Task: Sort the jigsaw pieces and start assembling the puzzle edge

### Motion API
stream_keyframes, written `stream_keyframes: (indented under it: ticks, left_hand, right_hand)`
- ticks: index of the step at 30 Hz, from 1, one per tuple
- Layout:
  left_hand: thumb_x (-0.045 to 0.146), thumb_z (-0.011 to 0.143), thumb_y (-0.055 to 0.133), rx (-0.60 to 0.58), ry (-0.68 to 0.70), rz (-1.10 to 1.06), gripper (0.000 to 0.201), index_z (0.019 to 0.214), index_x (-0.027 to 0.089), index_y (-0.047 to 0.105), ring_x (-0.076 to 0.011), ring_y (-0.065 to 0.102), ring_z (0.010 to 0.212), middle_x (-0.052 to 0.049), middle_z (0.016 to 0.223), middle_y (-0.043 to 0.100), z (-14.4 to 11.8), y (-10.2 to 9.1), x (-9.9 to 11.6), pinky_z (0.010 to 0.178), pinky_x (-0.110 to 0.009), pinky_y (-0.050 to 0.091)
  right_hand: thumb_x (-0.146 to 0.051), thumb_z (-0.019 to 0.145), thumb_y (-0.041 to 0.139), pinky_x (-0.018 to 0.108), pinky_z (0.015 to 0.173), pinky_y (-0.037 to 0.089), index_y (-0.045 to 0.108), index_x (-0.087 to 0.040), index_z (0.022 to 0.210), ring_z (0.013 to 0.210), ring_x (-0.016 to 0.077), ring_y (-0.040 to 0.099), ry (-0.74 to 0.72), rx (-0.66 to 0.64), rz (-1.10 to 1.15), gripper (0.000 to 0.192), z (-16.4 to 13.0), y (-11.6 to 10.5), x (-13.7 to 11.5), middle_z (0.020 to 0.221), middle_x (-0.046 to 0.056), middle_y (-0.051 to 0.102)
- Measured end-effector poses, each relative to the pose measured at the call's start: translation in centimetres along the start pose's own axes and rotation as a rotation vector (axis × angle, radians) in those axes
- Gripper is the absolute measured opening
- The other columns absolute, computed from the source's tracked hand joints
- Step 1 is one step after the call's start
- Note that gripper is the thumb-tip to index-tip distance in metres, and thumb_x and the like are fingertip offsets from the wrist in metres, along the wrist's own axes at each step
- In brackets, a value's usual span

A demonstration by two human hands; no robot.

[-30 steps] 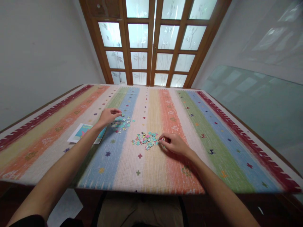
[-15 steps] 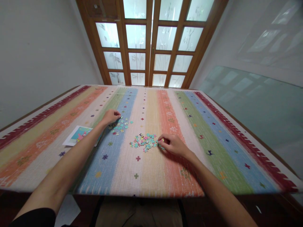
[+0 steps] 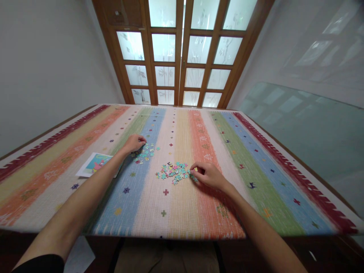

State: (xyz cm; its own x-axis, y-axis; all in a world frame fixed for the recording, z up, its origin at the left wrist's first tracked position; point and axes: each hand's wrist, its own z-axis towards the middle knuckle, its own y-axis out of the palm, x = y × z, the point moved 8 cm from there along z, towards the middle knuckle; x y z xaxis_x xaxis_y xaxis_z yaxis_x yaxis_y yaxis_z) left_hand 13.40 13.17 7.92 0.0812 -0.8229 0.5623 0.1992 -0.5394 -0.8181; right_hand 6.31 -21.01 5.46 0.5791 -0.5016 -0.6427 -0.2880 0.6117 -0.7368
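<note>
- Head view: I see left hand (image 3: pixel 133 143) curled on far-left puzzle pieces (image 3: pixel 145 153), grip unclear.
- Right hand (image 3: pixel 209 175) pinches a piece at near pile (image 3: pixel 173 172).
- Picture card (image 3: pixel 95 164) lies left.

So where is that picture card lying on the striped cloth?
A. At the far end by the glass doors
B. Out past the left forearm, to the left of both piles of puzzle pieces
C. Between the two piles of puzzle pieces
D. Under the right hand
B: the picture card lies flat on the striped cloth, left of the left forearm, apart from both piles of puzzle pieces.
</note>
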Motion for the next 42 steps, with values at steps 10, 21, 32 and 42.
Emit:
stream_keyframes:
  ticks: [10,21,32,42]
  left_hand:
    - [0.03,0.077,0.065,0.006,0.272,-0.038,0.01,0.074,0.024,0.072,-0.0262,0.066,0.093,-0.007,0.088,0.075,-4.6,0.3,3.7,0.095,-0.04,0.047]
    - [0.038,0.096,0.057,-0.227,0.592,-0.01,0.024,0.094,0.022,0.075,-0.0236,0.059,0.094,-0.007,0.094,0.069,-12.8,5.6,6.9,0.09,-0.038,0.046]
    - [0.032,0.102,0.049,-0.166,0.687,0.039,0.025,0.111,0.022,0.07,-0.0228,0.056,0.096,-0.008,0.1,0.064,-15.1,5.6,8.2,0.085,-0.038,0.049]
    - [0.025,0.099,0.052,-0.152,0.767,0.061,0.021,0.108,0.021,0.07,-0.0218,0.056,0.092,-0.008,0.098,0.061,-17.1,6.3,9.6,0.082,-0.037,0.049]
  right_hand:
    - [-0.025,0.088,0.059,0.027,0.059,0.031,0.072,-0.018,0.087,0.053,0.0121,0.044,-0.001,0.007,-0.009,0.015,0.0,-0.1,-0.1,0.056,-0.004,0.051]
    - [-0.026,0.089,0.059,0.027,0.059,0.031,0.072,-0.018,0.088,0.053,0.0121,0.045,-0.002,-0.004,-0.024,0.016,0.0,0.1,-0.1,0.057,-0.003,0.054]
    - [-0.028,0.089,0.058,0.026,0.058,0.03,0.073,-0.017,0.088,0.052,0.0115,0.043,-0.031,-0.003,-0.026,0.018,0.0,0.2,-0.4,0.056,-0.003,0.053]
    - [-0.026,0.089,0.058,0.025,0.057,0.03,0.073,-0.017,0.089,0.051,0.011,0.043,-0.036,-0.005,-0.046,0.018,0.0,0.4,-0.5,0.056,-0.003,0.054]
